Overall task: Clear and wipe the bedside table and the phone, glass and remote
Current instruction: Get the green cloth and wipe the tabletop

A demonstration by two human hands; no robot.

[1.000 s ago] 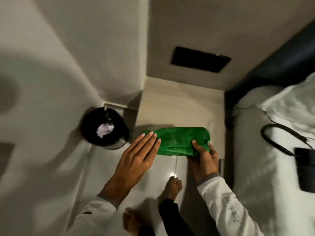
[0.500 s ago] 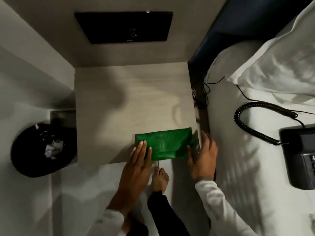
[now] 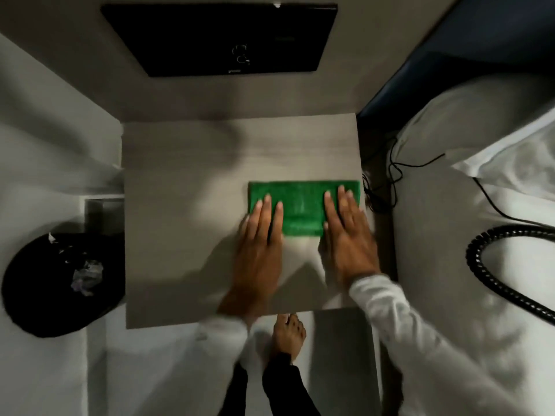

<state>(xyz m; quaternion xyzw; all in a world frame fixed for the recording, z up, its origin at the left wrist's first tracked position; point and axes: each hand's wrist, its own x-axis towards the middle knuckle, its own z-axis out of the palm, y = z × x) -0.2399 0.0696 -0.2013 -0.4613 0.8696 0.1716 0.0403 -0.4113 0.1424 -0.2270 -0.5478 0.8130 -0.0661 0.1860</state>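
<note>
Hands [image 3: 303,235], apparently both flat, press green cloth [image 3: 303,205] onto table [image 3: 180,205].

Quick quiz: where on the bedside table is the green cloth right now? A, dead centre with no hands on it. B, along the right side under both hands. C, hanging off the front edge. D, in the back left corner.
B: the green cloth lies flat by the bedside table's right edge, with the left hand and right hand pressing on it.

Left hand [image 3: 260,232], right hand [image 3: 345,229] — both flat, palms down.
</note>
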